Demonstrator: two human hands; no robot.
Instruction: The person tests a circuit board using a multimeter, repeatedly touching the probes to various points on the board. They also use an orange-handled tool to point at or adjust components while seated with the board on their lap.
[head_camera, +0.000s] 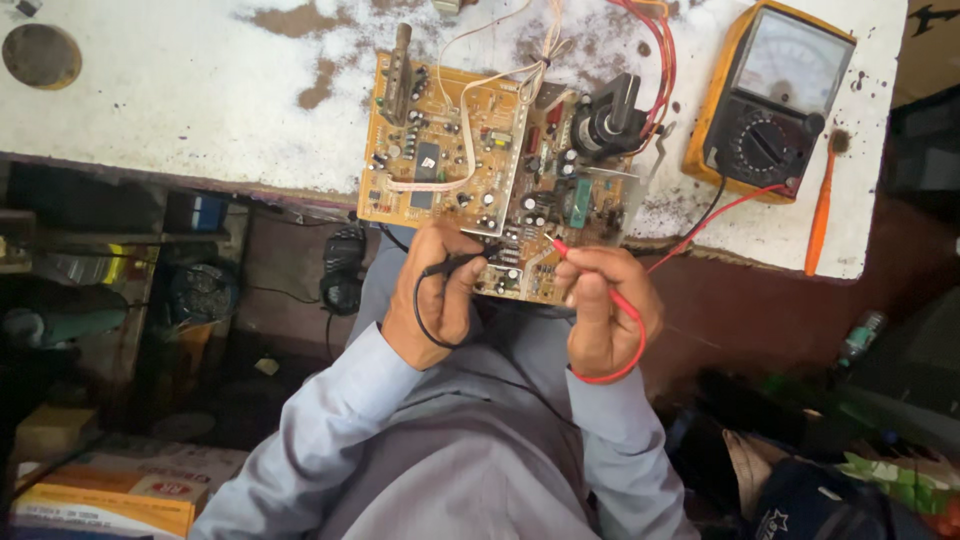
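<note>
A tan circuit board (470, 150), crowded with parts and white wires, lies at the near edge of a worn white table (170, 90) and overhangs it. My left hand (432, 295) pinches a black test probe (462, 262), its tip touching the board's near edge. My right hand (600, 310) grips a red test probe (575, 262), tip also on the board. Both leads run to a yellow analog multimeter (770, 100) at the right.
An orange screwdriver (822, 205) lies beside the meter near the table's right edge. Under the table at the left are dark shelves and a cardboard box (110, 490). Clutter sits on the floor at the lower right.
</note>
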